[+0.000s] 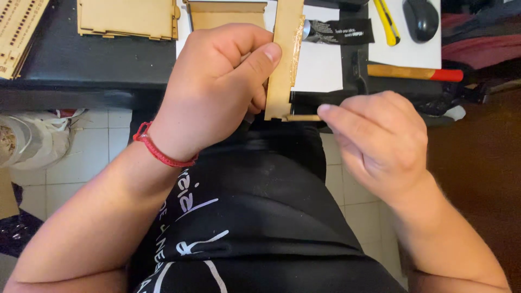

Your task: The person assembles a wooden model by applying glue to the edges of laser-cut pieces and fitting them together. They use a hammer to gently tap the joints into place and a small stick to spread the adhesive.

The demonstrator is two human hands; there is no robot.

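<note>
Two hands meet above the lap: the left hand (217, 87) has its fingers closed around a pale wooden strip (285, 59), held upright at the desk edge, and the right hand (380, 144) pinches a thin wooden stick (303, 118) against the strip's lower end. Behind the strip, a black glue tube (339, 31) with white print lies on white paper (320, 68). A yellow cutter (388, 21), dark mouse (421, 19) and hammer (415, 72) sit partly cropped or hidden.

left hand (217, 87) gripping upright notched plywood strip (286, 59), thumb pressed on its face, right hand (380, 144) pinching thin wooden stick (303, 117) against strip's lower end, red cord bracelet (160, 152) on left wrist, black glue tube (339, 31), yellow utility knife (387, 21), black mouse (421, 19), hammer (415, 72) on dark worktop (97, 59)
</note>
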